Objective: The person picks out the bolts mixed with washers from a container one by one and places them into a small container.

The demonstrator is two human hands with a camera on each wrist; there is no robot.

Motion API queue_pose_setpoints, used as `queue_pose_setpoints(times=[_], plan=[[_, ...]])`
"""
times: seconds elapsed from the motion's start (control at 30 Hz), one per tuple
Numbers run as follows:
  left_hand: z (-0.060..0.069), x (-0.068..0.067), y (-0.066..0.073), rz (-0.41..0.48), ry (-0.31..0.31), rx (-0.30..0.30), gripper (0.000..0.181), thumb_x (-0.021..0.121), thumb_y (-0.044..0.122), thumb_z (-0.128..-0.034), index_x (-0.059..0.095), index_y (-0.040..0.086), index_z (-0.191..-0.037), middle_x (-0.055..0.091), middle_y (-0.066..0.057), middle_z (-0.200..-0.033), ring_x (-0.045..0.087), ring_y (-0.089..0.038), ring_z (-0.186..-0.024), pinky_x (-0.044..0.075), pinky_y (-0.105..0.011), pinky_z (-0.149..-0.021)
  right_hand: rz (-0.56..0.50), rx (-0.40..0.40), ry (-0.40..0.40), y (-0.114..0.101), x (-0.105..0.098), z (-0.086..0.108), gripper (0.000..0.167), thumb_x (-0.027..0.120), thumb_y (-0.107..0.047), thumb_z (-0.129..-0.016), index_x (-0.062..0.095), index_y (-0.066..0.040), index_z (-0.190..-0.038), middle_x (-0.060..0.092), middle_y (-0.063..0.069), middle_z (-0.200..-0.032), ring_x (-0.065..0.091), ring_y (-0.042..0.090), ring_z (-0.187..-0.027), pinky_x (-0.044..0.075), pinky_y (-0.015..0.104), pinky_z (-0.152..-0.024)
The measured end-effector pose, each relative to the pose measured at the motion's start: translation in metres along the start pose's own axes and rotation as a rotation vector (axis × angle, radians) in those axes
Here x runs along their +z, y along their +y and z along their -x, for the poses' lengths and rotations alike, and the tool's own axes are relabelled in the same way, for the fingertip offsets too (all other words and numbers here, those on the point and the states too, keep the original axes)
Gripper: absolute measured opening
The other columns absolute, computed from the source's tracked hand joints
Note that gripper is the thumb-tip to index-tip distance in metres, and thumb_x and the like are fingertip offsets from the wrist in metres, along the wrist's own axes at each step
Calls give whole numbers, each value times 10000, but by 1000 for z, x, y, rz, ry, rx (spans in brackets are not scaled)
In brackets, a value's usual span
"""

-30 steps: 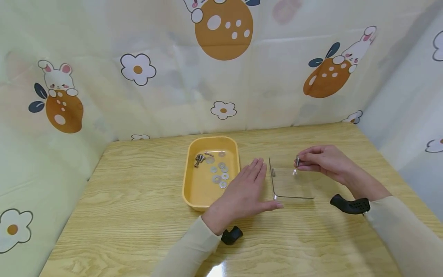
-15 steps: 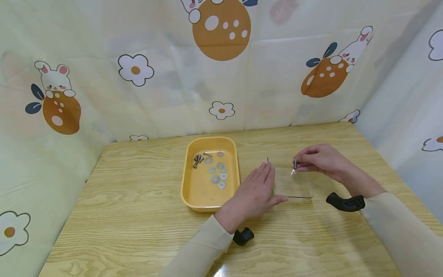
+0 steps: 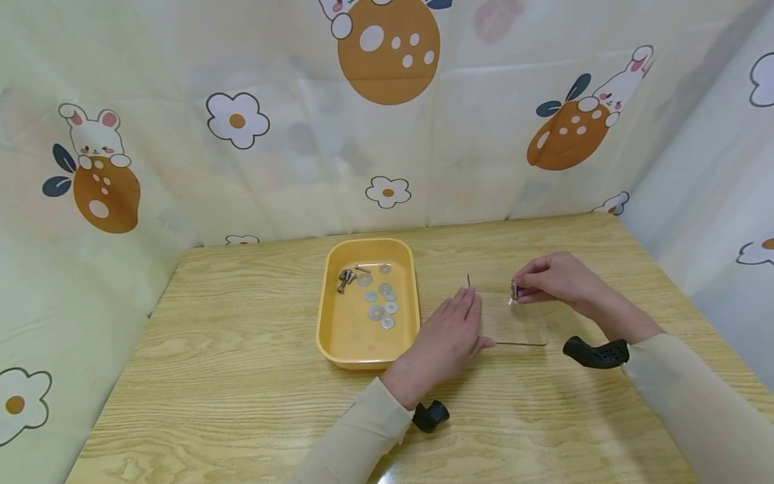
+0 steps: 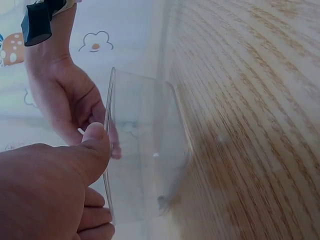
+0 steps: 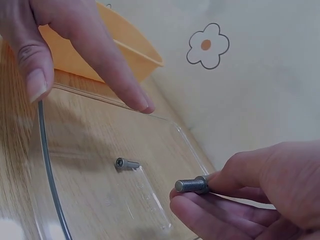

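A bolt (image 5: 190, 185) projects threaded end first from the pinch of the right hand (image 3: 564, 279), above the clear box (image 3: 523, 345); floor contact cannot be confirmed. A second bolt (image 5: 130, 164) lies inside. The left hand (image 3: 440, 337), fingers extended, touches the rim. The step appears to be positioning the bolt; the next move calls for a controlled release. Leftward, a yellow tray (image 3: 321, 336) containing hardware stands on the wood-grain worktop (image 3: 242, 356); printed cloth (image 3: 302, 168) encloses it.
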State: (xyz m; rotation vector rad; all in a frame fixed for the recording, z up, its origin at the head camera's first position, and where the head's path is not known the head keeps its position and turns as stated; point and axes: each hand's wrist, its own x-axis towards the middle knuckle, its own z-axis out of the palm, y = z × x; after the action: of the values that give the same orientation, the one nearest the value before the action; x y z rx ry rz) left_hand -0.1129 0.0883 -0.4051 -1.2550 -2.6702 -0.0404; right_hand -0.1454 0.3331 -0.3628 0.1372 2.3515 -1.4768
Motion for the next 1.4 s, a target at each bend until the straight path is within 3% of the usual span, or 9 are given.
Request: queue_pose_setpoints(times=[0.23, 0.53, 0.77, 1.1, 1.4], plan=[[-1, -2, 1, 0, -38, -30, 678, 445, 493, -1024, 404, -6, -1482, 425, -156, -1548, 392, -237, -1455, 362, -336, -1180, 41, 7, 4, -3, 3, -2, 360, 546, -102, -1008, 563, 167, -1246, 738, 95, -980, 742, 131, -863, 604, 357, -838], [0, -2, 1, 4, -30, -27, 665, 433, 482, -1030, 412, -11, -1476, 431, -164, -1541, 396, -244, -1452, 366, -336, -1176, 78, -6, 3, -5, 7, -4, 328, 559, -78, -996, 580, 172, -1207, 749, 130, -978, 744, 140, -852, 610, 334, -810], [0, -1, 1, 7, 5, -17, 656, 467, 468, -1024, 429, -23, -1458, 451, -177, -1523, 418, -256, -1437, 389, -347, -1162, 4, 5, -11, -3, 4, -4, 370, 543, -90, -1010, 538, 180, -1261, 745, 105, -989, 739, 137, -888, 598, 348, -858], [-4, -2, 2, 43, -22, -54, 662, 468, 457, -1027, 403, -24, -1478, 424, -173, -1543, 388, -254, -1456, 368, -354, -1177, -135, -16, -45, -7, 1, -3, 407, 534, -91, -1018, 483, 210, -1287, 749, 85, -978, 740, 141, -911, 581, 358, -906], [-8, -4, 5, 1, -61, -102, 692, 442, 491, -1027, 375, -7, -1503, 388, -158, -1570, 358, -235, -1474, 342, -341, -1193, -201, -44, -44, -16, -1, -4, 351, 542, -124, -1020, 547, 160, -1225, 755, 47, -952, 738, 121, -914, 588, 325, -881]])
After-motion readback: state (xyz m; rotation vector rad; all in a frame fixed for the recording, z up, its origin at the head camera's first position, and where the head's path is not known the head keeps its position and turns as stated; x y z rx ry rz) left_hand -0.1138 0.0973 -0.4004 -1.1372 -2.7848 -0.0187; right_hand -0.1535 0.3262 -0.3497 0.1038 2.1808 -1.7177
